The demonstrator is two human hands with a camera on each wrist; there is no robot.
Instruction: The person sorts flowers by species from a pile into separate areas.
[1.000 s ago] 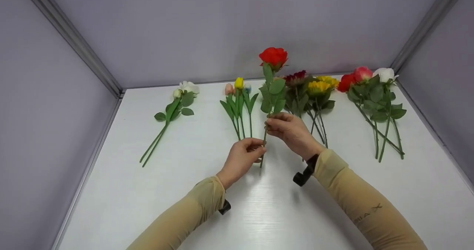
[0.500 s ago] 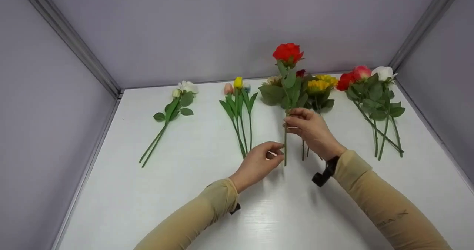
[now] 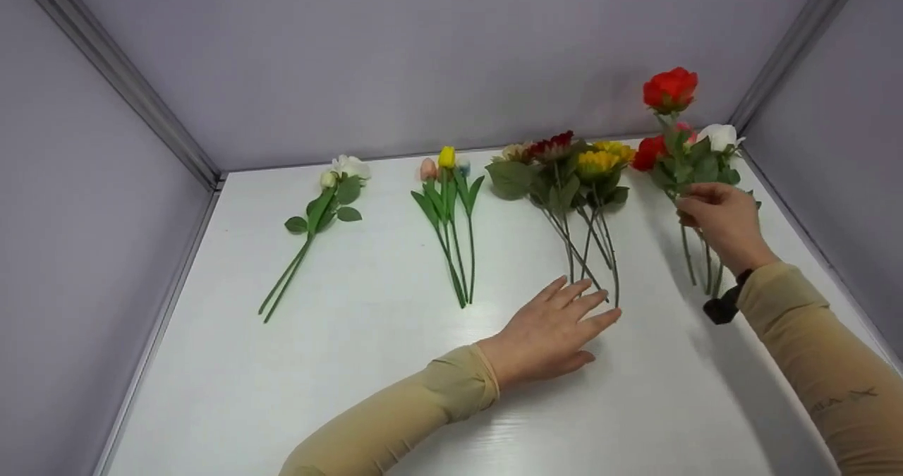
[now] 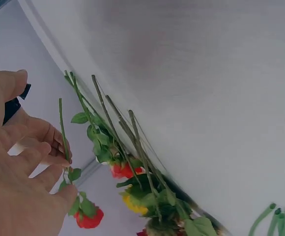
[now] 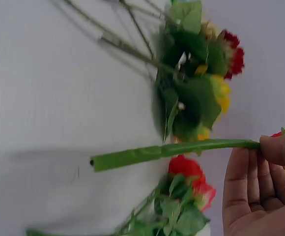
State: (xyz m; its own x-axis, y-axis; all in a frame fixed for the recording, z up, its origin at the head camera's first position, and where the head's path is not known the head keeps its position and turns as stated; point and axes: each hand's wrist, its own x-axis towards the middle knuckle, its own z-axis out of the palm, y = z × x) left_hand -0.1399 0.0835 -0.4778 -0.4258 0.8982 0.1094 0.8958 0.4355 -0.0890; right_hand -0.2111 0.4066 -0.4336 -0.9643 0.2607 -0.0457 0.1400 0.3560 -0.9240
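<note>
My right hand pinches the green stem of a red rose between thumb and fingers. The rose's bloom stands high, in front of the back wall, above a bunch of red, pink and white flowers lying at the right. In the left wrist view the same rose shows beyond my fingers. My left hand is spread with straight fingers and holds nothing. Its fingertips overlap the lower stem ends of the sunflower bunch in the head view.
Three tulips, orange, yellow and blue, lie mid-table with their stems toward me. White flowers lie at the left. A dark red flower sits beside the sunflowers. Grey panels enclose the white table at the back and sides.
My right hand has carried the red rose rightward, from the middle to over the right-hand bunch. My left hand has left the stem, moved right and spread its fingers.
</note>
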